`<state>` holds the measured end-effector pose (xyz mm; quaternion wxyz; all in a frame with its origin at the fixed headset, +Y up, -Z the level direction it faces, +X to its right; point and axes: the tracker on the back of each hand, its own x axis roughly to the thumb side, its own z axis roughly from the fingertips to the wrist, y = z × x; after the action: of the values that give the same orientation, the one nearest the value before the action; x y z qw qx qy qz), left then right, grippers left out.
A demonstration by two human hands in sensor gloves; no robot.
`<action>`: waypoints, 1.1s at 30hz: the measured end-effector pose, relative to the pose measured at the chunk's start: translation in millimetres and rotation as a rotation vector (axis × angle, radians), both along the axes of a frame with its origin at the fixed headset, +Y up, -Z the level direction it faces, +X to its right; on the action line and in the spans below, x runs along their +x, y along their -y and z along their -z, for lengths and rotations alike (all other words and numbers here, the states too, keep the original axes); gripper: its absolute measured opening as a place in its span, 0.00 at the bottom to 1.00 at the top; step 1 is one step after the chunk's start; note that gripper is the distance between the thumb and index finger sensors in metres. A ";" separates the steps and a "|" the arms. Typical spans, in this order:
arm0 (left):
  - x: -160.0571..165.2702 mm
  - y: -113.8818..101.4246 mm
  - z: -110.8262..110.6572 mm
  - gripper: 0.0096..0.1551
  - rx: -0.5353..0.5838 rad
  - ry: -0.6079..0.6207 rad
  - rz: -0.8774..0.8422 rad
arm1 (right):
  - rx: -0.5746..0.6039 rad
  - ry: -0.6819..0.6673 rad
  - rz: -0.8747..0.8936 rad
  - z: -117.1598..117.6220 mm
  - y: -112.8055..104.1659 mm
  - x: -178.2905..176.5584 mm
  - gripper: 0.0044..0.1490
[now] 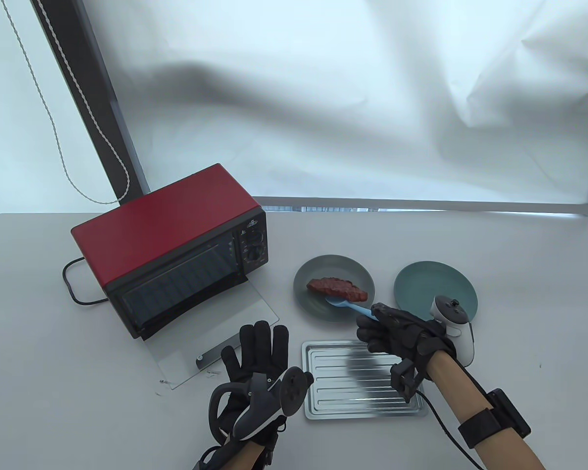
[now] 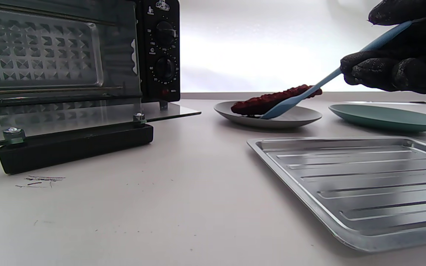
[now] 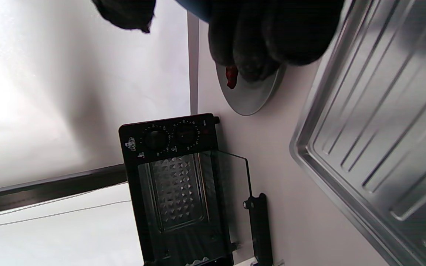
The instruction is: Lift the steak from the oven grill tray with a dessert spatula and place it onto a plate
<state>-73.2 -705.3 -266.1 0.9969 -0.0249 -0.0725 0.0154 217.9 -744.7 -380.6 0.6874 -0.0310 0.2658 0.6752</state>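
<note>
Steak point(image 1: 337, 289) lengthwise left-right on grey plate point(image 1: 318, 267), right hand point(image 1: 397, 335) grip grasping spatula point(image 1: 349, 306), left hand point(image 1: 255, 357) released

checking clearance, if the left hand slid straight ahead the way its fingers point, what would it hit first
Probably the open glass door of the red toaster oven. The left hand lies flat, fingers pointing away from the person, and the door's near corner sits just ahead. Depth is uncertain; it might slip past the door's right edge.

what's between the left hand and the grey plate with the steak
Only bare table in the table view: the left hand lies flat beside the empty grill tray, and nothing stands before the grey plate holding the steak.
</note>
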 end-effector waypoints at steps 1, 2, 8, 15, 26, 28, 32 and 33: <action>0.1 -0.1 -0.1 0.57 0.000 0.000 0.001 | -0.007 0.010 0.004 -1.2 -0.8 -0.6 0.49; 0.1 -0.1 -0.2 0.57 -0.001 0.000 0.001 | -0.011 0.016 0.009 -2.1 -1.5 -1.1 0.49; 0.0 -0.6 -0.5 0.57 -0.002 -0.001 0.000 | -0.006 0.026 0.011 -7.2 -9.9 -3.6 0.50; 0.3 -1.2 -0.9 0.57 0.001 0.002 0.000 | -0.091 0.030 0.114 -14.6 -12.6 -6.1 0.51; 0.4 -2.0 -1.5 0.57 0.007 0.003 0.002 | -0.117 0.054 0.142 -33.8 -16.5 2.7 0.51; 0.5 -1.9 -1.6 0.57 0.005 0.003 0.003 | -0.126 0.061 0.161 -37.6 -17.7 6.3 0.51; 0.8 -1.6 -1.8 0.57 0.001 0.004 0.006 | -0.143 0.075 0.193 -45.3 -17.9 14.9 0.51; 0.8 -1.6 -1.9 0.57 0.000 0.004 0.006 | -0.144 0.076 0.202 -47.2 -17.6 16.9 0.50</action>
<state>-72.3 -703.7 -264.2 0.9968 -0.0252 -0.0744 0.0123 234.8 -727.1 -333.4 0.7574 -0.0791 0.2891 0.5801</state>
